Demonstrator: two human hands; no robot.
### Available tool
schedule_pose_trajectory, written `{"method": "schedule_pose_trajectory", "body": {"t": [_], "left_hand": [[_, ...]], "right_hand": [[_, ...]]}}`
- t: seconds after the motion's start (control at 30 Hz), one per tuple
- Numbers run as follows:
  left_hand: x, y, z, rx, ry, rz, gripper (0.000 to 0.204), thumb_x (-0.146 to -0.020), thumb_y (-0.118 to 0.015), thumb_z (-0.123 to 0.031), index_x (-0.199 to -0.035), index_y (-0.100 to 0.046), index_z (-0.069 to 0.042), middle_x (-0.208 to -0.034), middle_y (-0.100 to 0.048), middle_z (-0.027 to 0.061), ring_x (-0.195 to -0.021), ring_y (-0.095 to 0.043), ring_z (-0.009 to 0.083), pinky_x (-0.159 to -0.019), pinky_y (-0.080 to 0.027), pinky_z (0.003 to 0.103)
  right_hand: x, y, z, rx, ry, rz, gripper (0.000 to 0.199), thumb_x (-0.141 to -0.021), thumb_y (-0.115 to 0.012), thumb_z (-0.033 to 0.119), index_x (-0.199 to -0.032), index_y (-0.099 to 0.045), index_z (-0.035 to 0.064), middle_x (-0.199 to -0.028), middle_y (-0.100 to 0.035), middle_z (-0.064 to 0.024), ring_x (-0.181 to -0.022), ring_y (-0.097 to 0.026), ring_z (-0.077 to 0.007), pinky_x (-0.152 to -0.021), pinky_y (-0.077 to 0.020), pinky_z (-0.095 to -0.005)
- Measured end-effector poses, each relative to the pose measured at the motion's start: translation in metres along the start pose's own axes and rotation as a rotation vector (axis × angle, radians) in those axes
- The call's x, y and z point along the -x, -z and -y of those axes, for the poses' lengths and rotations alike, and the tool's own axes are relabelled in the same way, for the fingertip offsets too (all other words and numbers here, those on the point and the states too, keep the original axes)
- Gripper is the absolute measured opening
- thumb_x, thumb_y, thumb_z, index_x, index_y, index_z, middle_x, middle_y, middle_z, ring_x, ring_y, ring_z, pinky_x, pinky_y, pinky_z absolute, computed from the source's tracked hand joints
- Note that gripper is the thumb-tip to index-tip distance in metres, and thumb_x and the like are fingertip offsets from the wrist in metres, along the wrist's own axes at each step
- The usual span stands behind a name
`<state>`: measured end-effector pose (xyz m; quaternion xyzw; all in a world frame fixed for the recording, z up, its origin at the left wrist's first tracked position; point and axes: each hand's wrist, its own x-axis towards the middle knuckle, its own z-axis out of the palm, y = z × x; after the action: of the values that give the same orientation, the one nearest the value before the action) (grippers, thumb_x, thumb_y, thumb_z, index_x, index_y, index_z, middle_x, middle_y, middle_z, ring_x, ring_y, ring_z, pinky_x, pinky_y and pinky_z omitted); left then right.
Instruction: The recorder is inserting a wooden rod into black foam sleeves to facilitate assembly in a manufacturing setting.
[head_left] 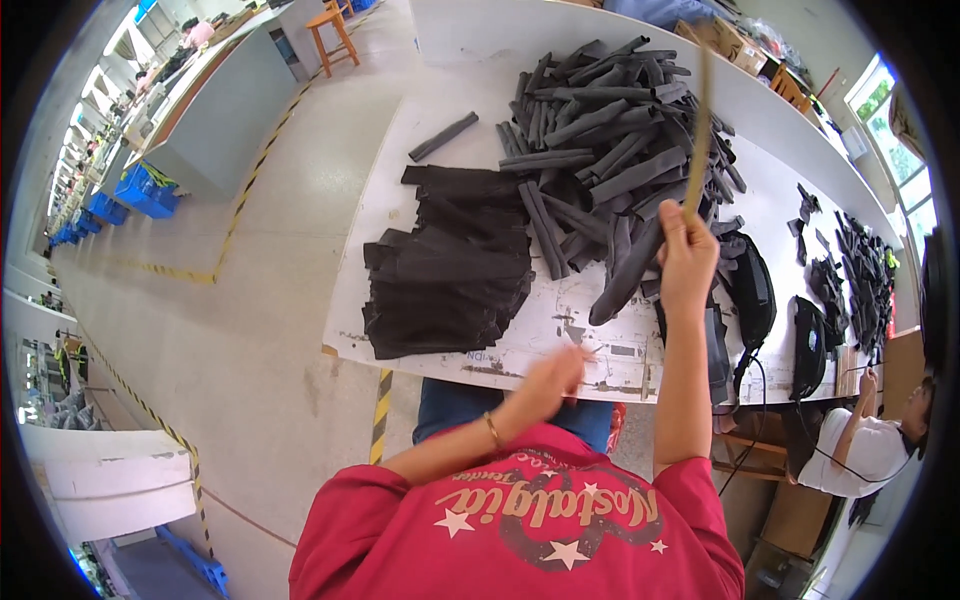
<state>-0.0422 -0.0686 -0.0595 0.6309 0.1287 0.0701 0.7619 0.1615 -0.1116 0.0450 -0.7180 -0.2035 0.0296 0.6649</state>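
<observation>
My right hand (686,252) is raised over the white worktable (440,150) and grips a thin, long yellowish stick (700,130) that points up and away. A dark fabric strip (625,275) hangs just left of that hand; whether the hand holds it is unclear. My left hand (550,382) is blurred near the table's front edge, fingers loosely curled, nothing visible in it. Behind lies a big heap of dark rolled fabric tubes (610,130). A stack of flat black fabric pieces (450,265) lies to the left.
One loose tube (443,136) lies apart at the back left. Black bags (755,290) and small black parts (860,270) sit at the right. Another person in a white top (865,440) sits at the right. A wooden stool (330,30) and blue crates (145,190) stand across the aisle.
</observation>
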Motion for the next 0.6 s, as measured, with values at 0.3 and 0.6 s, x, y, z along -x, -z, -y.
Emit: {"method": "schedule_pose_trajectory", "body": {"t": [0.3, 0.6], "left_hand": [[-0.067, 0.033, -0.053, 0.313, -0.309, -0.286, 0.012, -0.090, -0.061, -0.007, -0.099, -0.058, -0.001, -0.083, -0.055, -0.0047, -0.074, -0.048, 0.0006, -0.063, -0.039, 0.015], [-0.079, 0.027, -0.035, 0.742, -0.256, -0.495, 0.017, -0.096, -0.052, -0.020, -0.086, -0.058, -0.008, -0.070, -0.045, -0.0100, -0.061, -0.038, 0.0001, -0.057, -0.034, 0.018]], "right_hand": [[0.065, -0.027, -0.024, -0.208, -0.075, 0.266, 0.017, -0.090, -0.064, 0.020, -0.087, -0.058, 0.0038, -0.060, -0.041, 0.0093, -0.053, -0.032, 0.0002, -0.046, -0.0217, -0.0185], [0.083, -0.030, -0.052, -0.274, -0.257, 0.405, 0.015, -0.090, -0.064, 0.016, -0.093, -0.062, 0.0008, -0.066, -0.045, 0.0092, -0.058, -0.035, 0.0003, -0.050, -0.0258, -0.0174]]}}
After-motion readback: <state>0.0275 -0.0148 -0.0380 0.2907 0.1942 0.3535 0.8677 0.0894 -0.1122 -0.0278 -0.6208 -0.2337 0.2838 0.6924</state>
